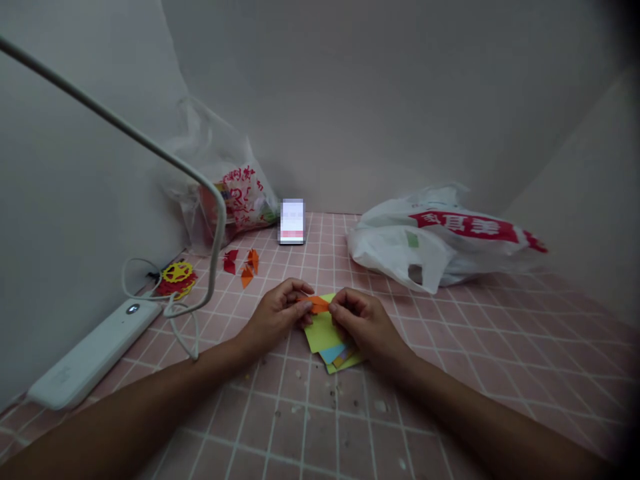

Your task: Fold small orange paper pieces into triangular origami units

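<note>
Cable (100, 110) cut off, both hands' fingers (299, 311), orange paper (318, 305) partly hidden

From my one view, the head camera, I look forward and down from the wearer's side of the pink tiled table (450, 347), near enough that its front part fills the foreground, with the wall (360, 100) beyond it.

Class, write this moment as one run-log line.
left hand: pinching orange paper | right hand: at its other end | below: yellow sheet | beyond: lit phone
</note>
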`<state>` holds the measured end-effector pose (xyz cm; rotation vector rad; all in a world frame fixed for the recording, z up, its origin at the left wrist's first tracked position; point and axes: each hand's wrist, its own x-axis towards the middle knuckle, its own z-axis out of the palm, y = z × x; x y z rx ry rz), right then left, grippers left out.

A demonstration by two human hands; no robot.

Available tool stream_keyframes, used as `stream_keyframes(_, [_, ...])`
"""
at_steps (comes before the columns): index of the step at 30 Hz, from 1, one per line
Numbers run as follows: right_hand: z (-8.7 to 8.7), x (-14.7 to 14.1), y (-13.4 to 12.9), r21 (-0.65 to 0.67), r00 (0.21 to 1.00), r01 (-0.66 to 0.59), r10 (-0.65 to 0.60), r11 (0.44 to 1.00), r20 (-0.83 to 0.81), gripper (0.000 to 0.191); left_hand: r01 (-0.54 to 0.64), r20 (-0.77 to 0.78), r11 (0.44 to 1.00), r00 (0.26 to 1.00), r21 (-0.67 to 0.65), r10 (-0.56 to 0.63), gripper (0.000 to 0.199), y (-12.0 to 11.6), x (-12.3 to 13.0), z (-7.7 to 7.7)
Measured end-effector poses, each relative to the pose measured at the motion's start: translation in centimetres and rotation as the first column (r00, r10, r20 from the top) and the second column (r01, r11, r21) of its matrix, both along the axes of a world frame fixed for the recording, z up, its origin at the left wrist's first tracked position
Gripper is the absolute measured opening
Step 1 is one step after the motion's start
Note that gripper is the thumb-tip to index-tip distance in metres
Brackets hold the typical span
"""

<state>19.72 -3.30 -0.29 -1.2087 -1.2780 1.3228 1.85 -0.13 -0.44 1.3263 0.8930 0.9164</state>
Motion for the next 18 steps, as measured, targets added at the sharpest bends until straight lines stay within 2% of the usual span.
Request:
stream_keyframes(4, [-0.1,0.1,0.1,-0.034,0.999,-0.038,0.036,0.999,-0.035,0.022,-0.09,0.04,0.996,0.995,0.016,0.089,0.024,0.3,0.0,0.3])
stream_keyframes(10, [0.0,-0.1,0.1,-0.038,0.997,-0.067,0.065,0.997,-0.045,0.02,-0.112,0.093,0.994,0.989,-0.005,0.112,0.027,0.3,-0.2,0.2])
stream_keyframes(14, [0.2,-0.3,-0.2,0.037,0.998,-0.038,0.036,0.999,0.043,0.017,-0.153,0.158,0.984,0.973,-0.089,0.166,0.033,-0.2,0.1,0.3])
stream_keyframes(18, [-0.1,-0.5,-0.7,0.139,0.994,-0.013,-0.002,0.99,0.107,0.016,-0.129,0.2,0.975,0.966,-0.183,0.166,0.035,-0.9,0.5,0.3])
